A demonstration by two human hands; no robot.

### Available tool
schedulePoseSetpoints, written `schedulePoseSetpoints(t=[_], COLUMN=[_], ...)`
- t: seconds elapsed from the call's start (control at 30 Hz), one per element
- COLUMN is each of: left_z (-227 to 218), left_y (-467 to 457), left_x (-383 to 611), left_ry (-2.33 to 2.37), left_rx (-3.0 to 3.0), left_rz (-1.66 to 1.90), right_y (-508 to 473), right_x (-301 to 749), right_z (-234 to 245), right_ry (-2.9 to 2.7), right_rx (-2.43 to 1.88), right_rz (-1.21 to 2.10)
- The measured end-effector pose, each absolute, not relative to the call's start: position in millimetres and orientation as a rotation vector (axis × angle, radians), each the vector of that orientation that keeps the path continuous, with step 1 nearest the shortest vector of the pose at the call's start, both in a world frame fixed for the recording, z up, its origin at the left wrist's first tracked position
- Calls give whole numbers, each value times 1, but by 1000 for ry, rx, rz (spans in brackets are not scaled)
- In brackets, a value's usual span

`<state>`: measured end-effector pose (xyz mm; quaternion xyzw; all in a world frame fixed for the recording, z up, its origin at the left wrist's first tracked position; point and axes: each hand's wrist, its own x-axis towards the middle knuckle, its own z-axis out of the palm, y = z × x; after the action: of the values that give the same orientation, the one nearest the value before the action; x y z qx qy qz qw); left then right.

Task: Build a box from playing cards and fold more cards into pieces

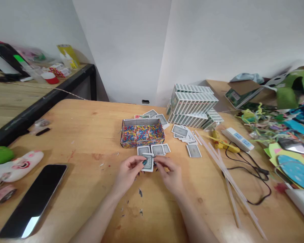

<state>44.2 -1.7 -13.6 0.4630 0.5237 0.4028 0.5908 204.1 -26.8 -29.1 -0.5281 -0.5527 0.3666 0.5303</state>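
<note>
Between my two hands, above the tabletop, is a grey-patterned playing card (149, 164), back side up. My left hand (128, 172) pinches its left side, thumb on top. The fingertips of my right hand (172, 174) are closed at the card's right edge, partly hidden by it. Just beyond lie more playing cards (158, 150), in front of an open box (142, 144) with a colourful patterned inside. Further cards (152, 113) lie behind the box, and a loose spread of them (181, 131) is to its right.
Striped card boxes (195, 103) are stacked at the back. On the right lie a yellow glue gun (221, 143), clear glue sticks (224, 170), a power strip (239, 139) and craft scraps (263, 123). A phone (35, 199) lies left, and small dark scraps (141, 192) lie nearby.
</note>
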Motion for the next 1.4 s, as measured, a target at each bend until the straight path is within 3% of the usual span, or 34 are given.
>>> schedulePoseSetpoints(t=[0.27, 1.4], left_z=[-21, -28], left_y=[-4, 1], left_x=[45, 42], left_ry=[1229, 1170], left_rx=[1206, 1024], left_rz=[936, 918], right_y=[-21, -22], right_x=[197, 199], right_z=[-29, -22], right_ry=[-923, -986], right_rx=[-1223, -1134], right_rz=[1414, 1469])
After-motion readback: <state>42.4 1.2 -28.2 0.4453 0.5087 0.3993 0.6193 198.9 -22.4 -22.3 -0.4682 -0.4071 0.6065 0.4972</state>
